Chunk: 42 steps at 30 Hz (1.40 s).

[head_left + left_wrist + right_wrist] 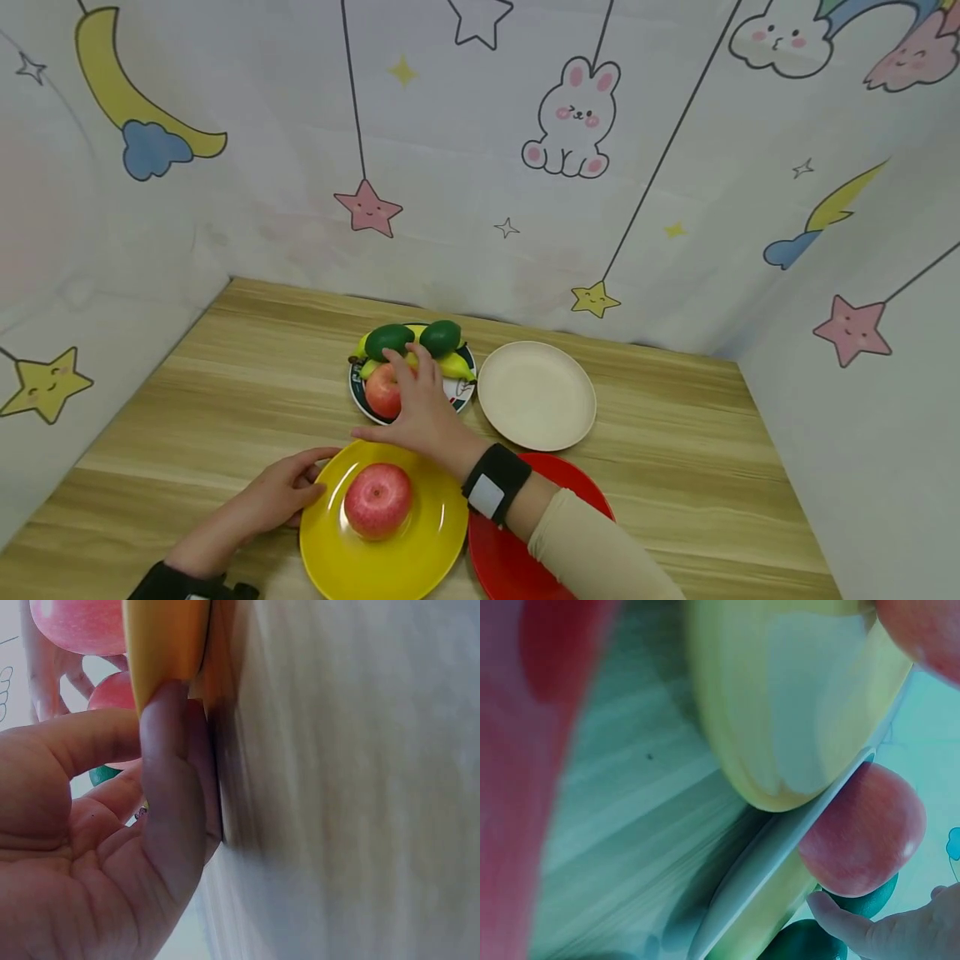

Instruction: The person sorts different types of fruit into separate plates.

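On the wooden table [247, 392], a dark-rimmed plate [362, 402] holds two green avocados [388, 340], a banana [456, 365] and a red apple [383, 390]. Reaching across, the right hand [420, 408] lies over that apple with its fingers spread on the fruit; whether they actually grip it cannot be told. Nearer the person, a yellow plate [420, 550] carries a second apple [377, 499] at its middle. At this plate's left edge the left hand [281, 492] rests, its relaxed fingers touching the rim, which the left wrist view [161, 652] confirms. Just right of the fruit plate sits a cream plate [536, 396], and a red plate [510, 567] lies partly under the right forearm.
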{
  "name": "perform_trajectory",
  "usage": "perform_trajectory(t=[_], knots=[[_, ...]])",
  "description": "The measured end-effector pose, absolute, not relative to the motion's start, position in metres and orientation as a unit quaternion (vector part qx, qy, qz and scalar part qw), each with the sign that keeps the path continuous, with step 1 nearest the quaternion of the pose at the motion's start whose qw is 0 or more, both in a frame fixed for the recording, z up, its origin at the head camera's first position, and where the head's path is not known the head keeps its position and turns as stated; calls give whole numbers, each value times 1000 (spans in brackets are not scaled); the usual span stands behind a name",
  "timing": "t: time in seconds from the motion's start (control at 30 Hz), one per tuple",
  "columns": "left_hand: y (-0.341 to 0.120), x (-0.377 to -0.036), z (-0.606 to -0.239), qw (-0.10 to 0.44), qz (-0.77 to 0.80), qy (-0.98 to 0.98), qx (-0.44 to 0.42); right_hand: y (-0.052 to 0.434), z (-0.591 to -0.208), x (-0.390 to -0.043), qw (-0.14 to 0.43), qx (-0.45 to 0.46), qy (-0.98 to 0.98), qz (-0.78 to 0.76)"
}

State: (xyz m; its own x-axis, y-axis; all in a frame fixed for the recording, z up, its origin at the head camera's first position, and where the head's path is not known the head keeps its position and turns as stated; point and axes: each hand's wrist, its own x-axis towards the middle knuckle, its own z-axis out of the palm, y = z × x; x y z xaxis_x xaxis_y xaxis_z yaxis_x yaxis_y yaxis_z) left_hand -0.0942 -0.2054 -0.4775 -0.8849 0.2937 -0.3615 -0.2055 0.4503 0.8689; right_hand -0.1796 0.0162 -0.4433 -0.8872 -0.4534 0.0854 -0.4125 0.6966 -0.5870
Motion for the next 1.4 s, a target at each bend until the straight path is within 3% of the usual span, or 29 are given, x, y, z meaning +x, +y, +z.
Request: perform_trajectory(t=[0.77,1.23,1.4], knots=[[-205,-94,-479,238,519,821,5,-2,-440,-197,57,-147,948,-275],[-207,-93,-478,239,525,817,10,-10,-451,-199,14,-156,950,-269],[-208,-93,-480,238,529,814,22,-12,-455,-201,26,-148,954,-260]])
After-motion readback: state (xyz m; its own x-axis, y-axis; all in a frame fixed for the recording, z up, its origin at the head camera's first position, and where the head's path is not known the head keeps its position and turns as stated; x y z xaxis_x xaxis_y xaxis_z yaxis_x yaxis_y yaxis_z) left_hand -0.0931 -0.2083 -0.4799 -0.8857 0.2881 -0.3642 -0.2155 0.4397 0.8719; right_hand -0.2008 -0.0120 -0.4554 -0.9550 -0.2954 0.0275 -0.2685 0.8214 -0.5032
